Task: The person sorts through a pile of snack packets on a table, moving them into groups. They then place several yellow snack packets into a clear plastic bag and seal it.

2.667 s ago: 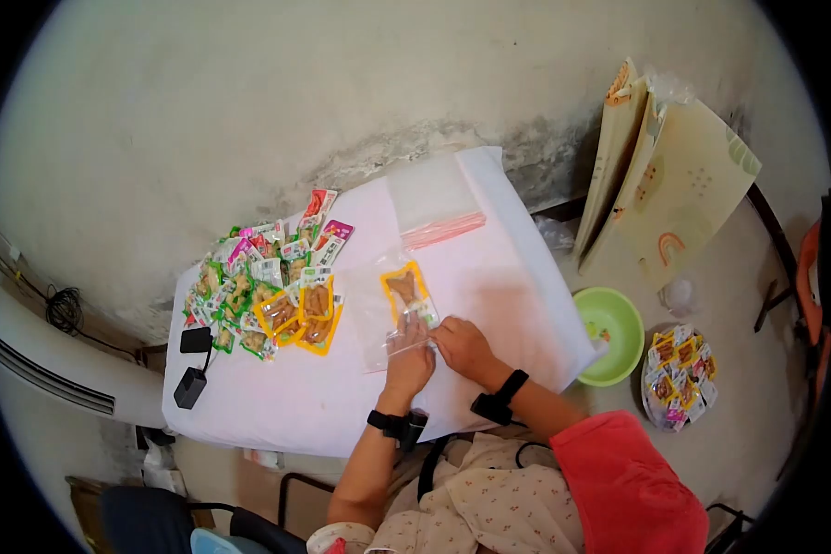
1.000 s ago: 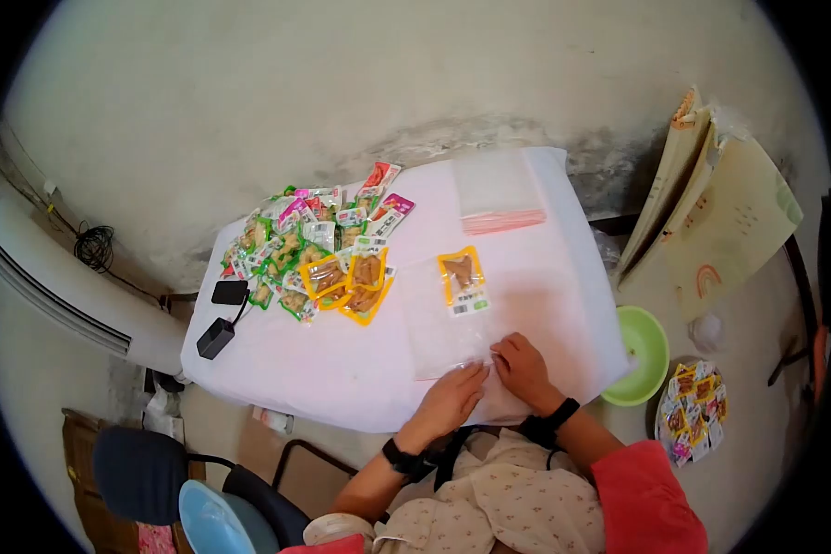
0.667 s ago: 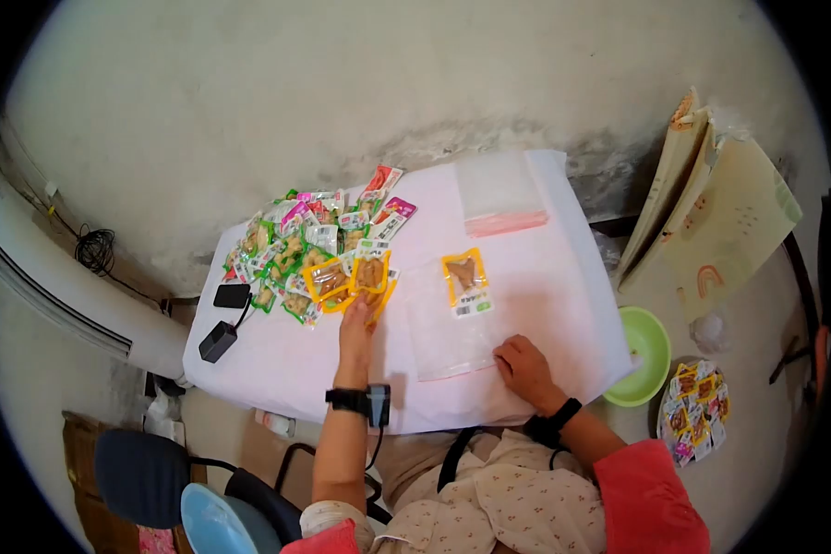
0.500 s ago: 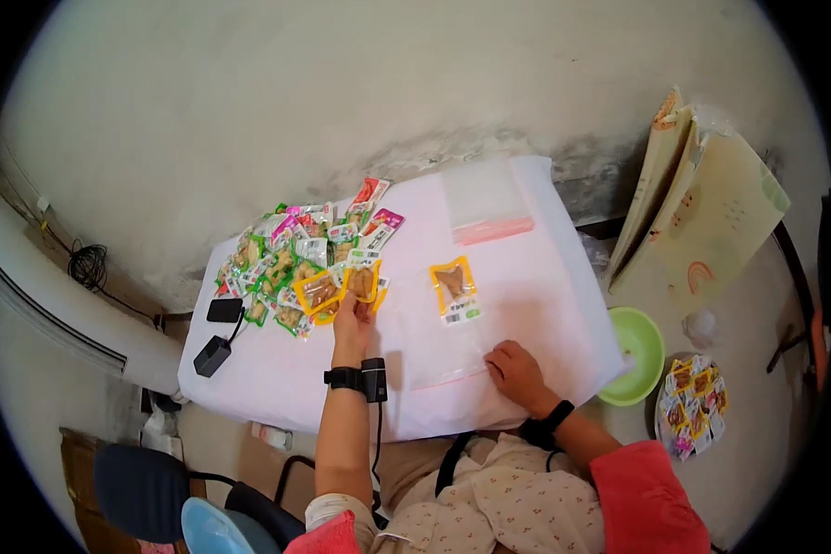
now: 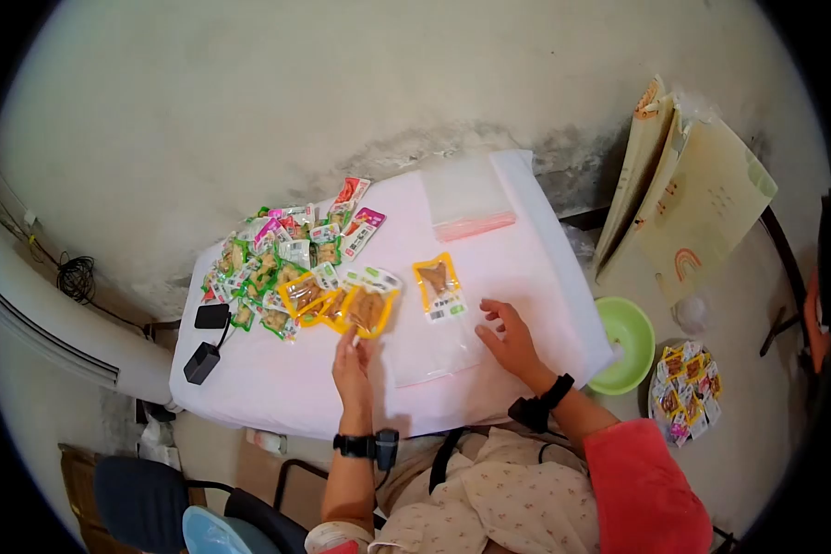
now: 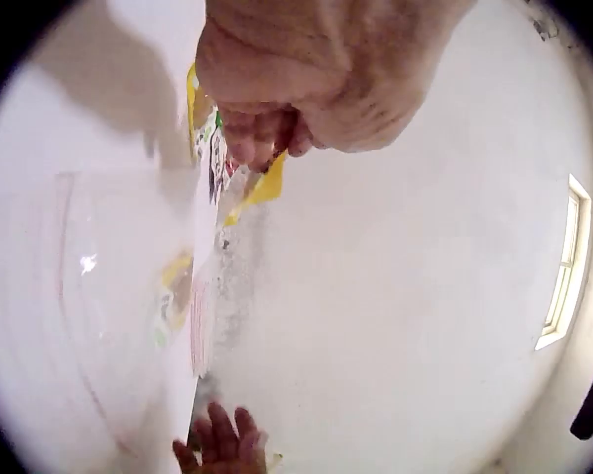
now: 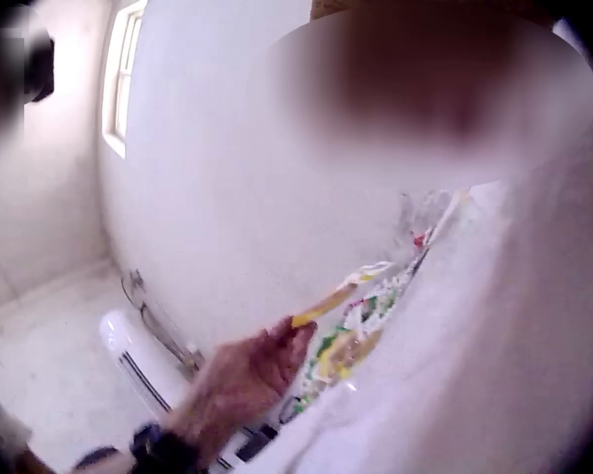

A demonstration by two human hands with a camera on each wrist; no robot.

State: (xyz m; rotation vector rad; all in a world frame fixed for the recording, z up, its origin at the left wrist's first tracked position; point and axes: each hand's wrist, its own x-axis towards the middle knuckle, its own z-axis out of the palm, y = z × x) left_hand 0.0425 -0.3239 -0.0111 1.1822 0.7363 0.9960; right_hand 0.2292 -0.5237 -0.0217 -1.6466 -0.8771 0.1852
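My left hand point(image 5: 352, 377) pinches the near edge of a yellow-edged snack packet point(image 5: 369, 310), brown food showing through its clear front. In the right wrist view this packet point(image 7: 328, 304) tilts up from the fingers, above the other packets. A clear plastic bag point(image 5: 425, 358) lies flat on the white-covered table, its pinkish edge toward me. Over its far part lies another yellow-edged packet point(image 5: 439, 284). My right hand point(image 5: 511, 340), fingers spread and holding nothing, hovers at the bag's right side; its fingers point(image 6: 222, 431) also show low in the left wrist view.
A pile of mixed snack packets point(image 5: 263, 268) covers the table's left part. Clear bags with pink edges point(image 5: 471, 208) are stacked at the back. A black device point(image 5: 201, 363) sits at the left edge. A green basin point(image 5: 630, 355) and a packet-filled container point(image 5: 683, 392) stand right, below the table.
My left hand has gone from the bag's near edge to the pile and lifted a yellow-edged packet, now moving right. My right hand has left the bag's edge and opened.
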